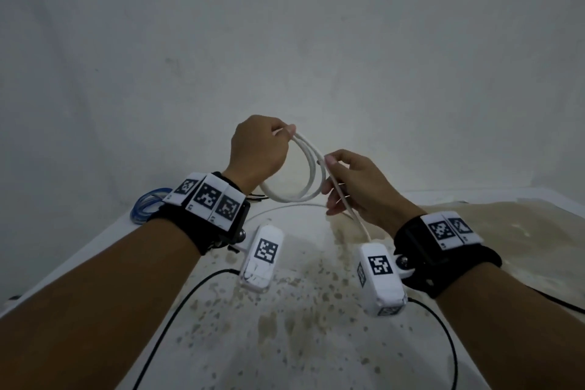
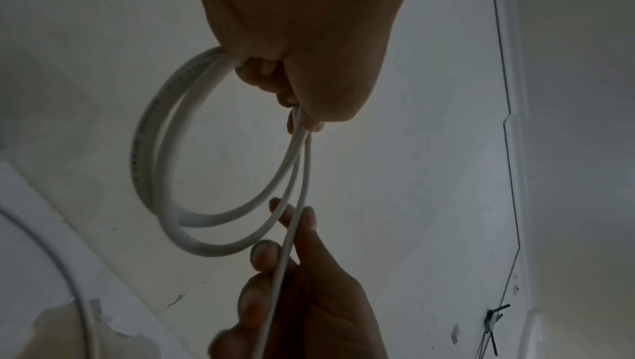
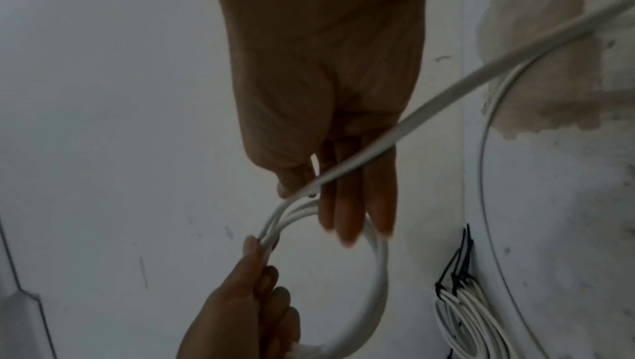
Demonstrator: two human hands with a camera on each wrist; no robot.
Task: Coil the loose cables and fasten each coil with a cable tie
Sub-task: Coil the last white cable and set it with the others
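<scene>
A white cable [image 1: 311,165] hangs in two loops above the table. My left hand [image 1: 259,149] grips the top of the loops [image 2: 154,164] in its curled fingers. My right hand [image 1: 345,187] is just to the right and pinches the free strand [image 3: 412,109] between thumb and forefinger, its other fingers straight [image 3: 347,218]. The strand runs down past the right wrist to the table, where the loose rest [image 1: 285,207] curves away. A white coil [image 3: 464,316] bound with black cable ties [image 3: 453,278] lies on the table.
A blue coil [image 1: 147,204] lies at the table's far left edge. The white table [image 1: 300,342] has worn brown patches, larger at the right [image 1: 506,225]. Thin black wires [image 1: 177,304] from the wrist cameras trail over the near table. A pale wall [image 1: 285,41] stands close behind.
</scene>
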